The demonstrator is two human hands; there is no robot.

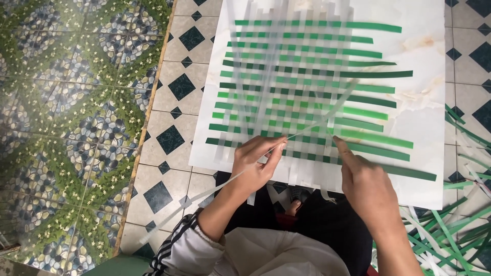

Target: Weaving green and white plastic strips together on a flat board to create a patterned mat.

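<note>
Left hand (255, 161), lower centre, pinches a translucent strip (312, 128) running up-right over the green-and-white woven mat (302, 97). Right hand (365, 186) presses a fingertip on the mat's lower edge, holding nothing. Strip blurred; mat's top cut off.

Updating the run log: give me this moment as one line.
left hand: pinching translucent strip | right hand: fingertip on woven mat | mat on white board | loose strips at right

woven mat (302, 87) on board (419, 30), loose strips (450, 235) right

Loose strips (450, 235), patterned floor tiles (76, 102)
</note>
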